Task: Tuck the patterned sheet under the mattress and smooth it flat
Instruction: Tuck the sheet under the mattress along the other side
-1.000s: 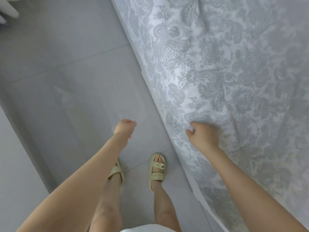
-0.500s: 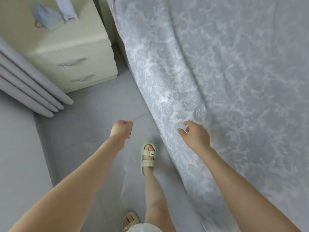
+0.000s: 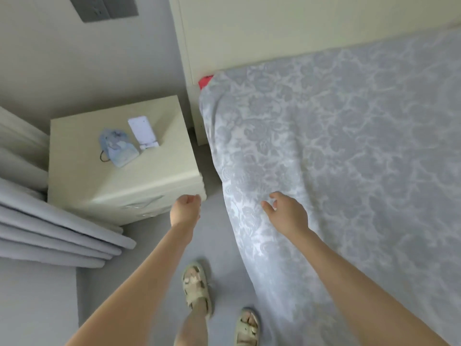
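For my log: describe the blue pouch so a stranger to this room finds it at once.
Left of the bed's patterned sheet stands a cream nightstand. Two small things lie on its top: the blue pouch is the left one, soft and crumpled, with a dark cord. Its neighbour, a white device, is flat and rectangular.

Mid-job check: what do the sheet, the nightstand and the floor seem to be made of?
Sheet: woven fabric, possibly cotton or a blend, matte, with a grey-and-white floral pattern; it drapes and creases softly over the bed's edge.
Nightstand: cream painted or laminated board, likely wood-based; smooth, crisp edges, slight sheen.
Floor: smooth, hard, grey, perhaps tile; no joints show here.
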Demonstrator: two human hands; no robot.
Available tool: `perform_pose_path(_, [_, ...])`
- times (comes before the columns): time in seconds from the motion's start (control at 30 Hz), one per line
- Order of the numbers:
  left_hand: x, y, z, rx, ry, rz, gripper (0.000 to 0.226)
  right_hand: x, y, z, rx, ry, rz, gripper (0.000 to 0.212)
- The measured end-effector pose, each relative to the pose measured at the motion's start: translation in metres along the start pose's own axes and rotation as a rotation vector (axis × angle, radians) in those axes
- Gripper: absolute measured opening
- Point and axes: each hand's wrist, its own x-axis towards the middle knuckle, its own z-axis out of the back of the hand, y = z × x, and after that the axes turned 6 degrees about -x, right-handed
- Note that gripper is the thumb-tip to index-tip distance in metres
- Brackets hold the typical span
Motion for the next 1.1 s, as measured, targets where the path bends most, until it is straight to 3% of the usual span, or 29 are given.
perform_pose_path(0.17, [0.12, -0.076, 0.003, -0.018, -0.054, -0.082, 0.015, 0.131, 0.064, 0.021, -0.023, -0.046, 0.062, 0.045])
perform_pose_path(0.43, [0.297, -0.185, -0.025, 0.089, 0.046, -0.168, 0.013, 0.338, 0.154, 0.032, -0.082, -0.114, 0.091, 0.04])
perform_pose_path(0.67, [0.398, -0.224, -0.089, 0.16, 0.068, -0.162, 0.028, 0.468, 0.187, 0.034, -0.317, -0.192, 0.257, 0.037])
perform_pose_path(0.8, [0.441, -0.223, -0.121, 0.086, 0.26, -0.063, 0.041, 0.537, 0.185, 0.039, -0.436, -0.191, 0.303, 0.051])
perform_pose_path(0.87, [0.453, -0.218, -0.131, 0.074, 0.305, -0.014, 0.032, 0.562, 0.178, 0.042, -0.494, -0.145, 0.331, 0.052])
perform_pose_path(0.93, [0.455, -0.222, -0.127, 0.188, 0.241, -0.119, 0.019, 0.576, 0.171, 0.042, -0.562, -0.171, 0.417, 0.043])
perform_pose_path(0.97, [0.45, -0.228, -0.118, 0.263, 0.166, -0.208, 0.026, 0.58, 0.169, 0.042, -0.573, -0.212, 0.45, 0.034])
perform_pose_path(1.03, [0.445, -0.238, -0.087, 0.281, -0.103, -0.364, 0.035, 0.581, 0.163, 0.048, -0.524, -0.365, 0.462, 0.019])
perform_pose_path(1.1, [0.445, -0.253, -0.056, 0.16, -0.407, -0.481, 0.027, 0.578, 0.158, 0.054, -0.42, -0.519, 0.464, 0.01])
